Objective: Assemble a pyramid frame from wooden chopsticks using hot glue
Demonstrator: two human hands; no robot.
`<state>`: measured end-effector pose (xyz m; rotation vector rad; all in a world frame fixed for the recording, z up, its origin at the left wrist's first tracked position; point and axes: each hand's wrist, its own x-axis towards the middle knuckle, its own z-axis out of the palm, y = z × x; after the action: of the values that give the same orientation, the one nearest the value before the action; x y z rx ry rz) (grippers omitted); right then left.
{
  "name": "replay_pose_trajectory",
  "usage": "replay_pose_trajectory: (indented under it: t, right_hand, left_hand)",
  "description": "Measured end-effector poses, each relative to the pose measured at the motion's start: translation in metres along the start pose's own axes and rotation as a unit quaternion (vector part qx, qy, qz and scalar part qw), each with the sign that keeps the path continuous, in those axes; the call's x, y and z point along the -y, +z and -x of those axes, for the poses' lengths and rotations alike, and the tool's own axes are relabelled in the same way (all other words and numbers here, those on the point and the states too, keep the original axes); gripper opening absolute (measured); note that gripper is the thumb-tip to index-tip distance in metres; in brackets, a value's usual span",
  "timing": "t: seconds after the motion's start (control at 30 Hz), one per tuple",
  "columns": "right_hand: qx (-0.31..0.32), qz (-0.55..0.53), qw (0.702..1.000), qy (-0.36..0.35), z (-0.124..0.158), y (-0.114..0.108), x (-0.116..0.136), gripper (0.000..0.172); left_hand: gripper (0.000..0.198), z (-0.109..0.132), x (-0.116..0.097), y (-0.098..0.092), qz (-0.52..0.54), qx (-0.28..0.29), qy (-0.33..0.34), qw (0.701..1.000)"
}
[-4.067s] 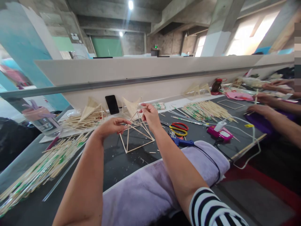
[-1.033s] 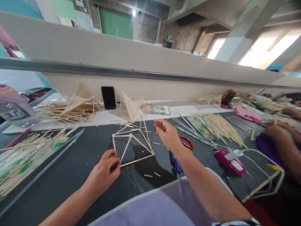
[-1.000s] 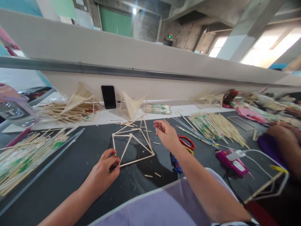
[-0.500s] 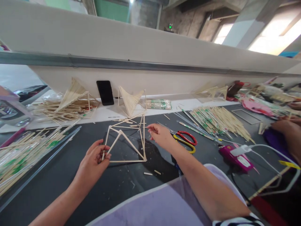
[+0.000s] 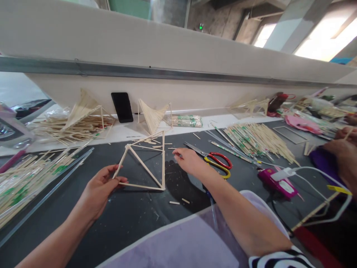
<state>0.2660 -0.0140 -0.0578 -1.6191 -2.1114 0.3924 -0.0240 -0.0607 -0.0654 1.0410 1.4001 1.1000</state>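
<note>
Bamboo sticks glued into an open pyramid frame [image 5: 145,163] stand on the dark table [image 5: 134,219] in front of me, and my left hand [image 5: 97,188] pinches the frame at its near left corner, thumb and fingers closed on the bottom stick where it meets the slanted one. That grasp keeps the base flat against the table. My right hand [image 5: 188,162] is apart from the frame, just to its right, palm down and fingers loosely curled near the table; I cannot tell whether it has anything small between the fingertips.

By my reading I am in the building step: the frame's edges are up and the sides are bare, unlike the filled-in stick model [image 5: 153,115] by the back wall near the phone [image 5: 122,107]. A further stick would have to come from the bundle of sticks [image 5: 256,139] to my right, and the pink glue gun [image 5: 275,182] lies past the scissors [image 5: 216,162]. Whatever the right hand brings, the left must keep its steady pinch, since the joints look thin and a twist could crack them. Short offcuts [image 5: 178,202] lie loose just beside the frame's near edge.
</note>
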Motion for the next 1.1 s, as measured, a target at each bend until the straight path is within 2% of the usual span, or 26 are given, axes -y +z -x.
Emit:
replay_pose_trajectory:
  t: [0.2, 0.4, 0.53, 0.7, 0.83, 0.9, 1.0, 1.1]
  right_hand:
    - [0.008, 0.000, 1.000, 0.007, 0.002, 0.001, 0.002, 0.025]
    - [0.005, -0.021, 1.000, 0.011, 0.003, -0.001, 0.002, 0.024]
    - [0.018, -0.101, 0.992, 0.076, 0.002, -0.007, 0.007, 0.029]
    - [0.100, -0.267, 0.940, 0.186, -0.010, -0.008, 0.019, 0.054]
    - [0.101, -0.314, 0.914, 0.235, -0.030, 0.002, 0.022, 0.059]
    - [0.124, -0.393, 0.880, 0.238, -0.039, 0.009, 0.022, 0.050]
    - [0.167, -0.495, 0.816, 0.246, -0.049, 0.016, 0.023, 0.025]
    - [0.185, -0.520, 0.795, 0.252, -0.053, 0.019, 0.021, 0.005]
  left_hand:
    - [0.043, 0.001, 0.000, -0.002, 0.126, 0.026, -0.039, 0.991]
    - [0.041, -0.006, 0.000, -0.008, 0.172, 0.047, -0.068, 0.982]
    - [0.043, -0.011, 0.002, -0.014, 0.187, 0.068, -0.080, 0.977]
    - [0.043, -0.013, 0.006, -0.018, 0.195, 0.072, -0.091, 0.974]
    - [0.043, -0.013, 0.007, -0.018, 0.199, 0.076, -0.100, 0.972]
    - [0.043, -0.014, 0.008, -0.018, 0.199, 0.076, -0.103, 0.971]
    - [0.044, -0.015, 0.009, -0.019, 0.201, 0.074, -0.111, 0.971]
    - [0.046, -0.016, 0.011, -0.020, 0.202, 0.076, -0.113, 0.970]
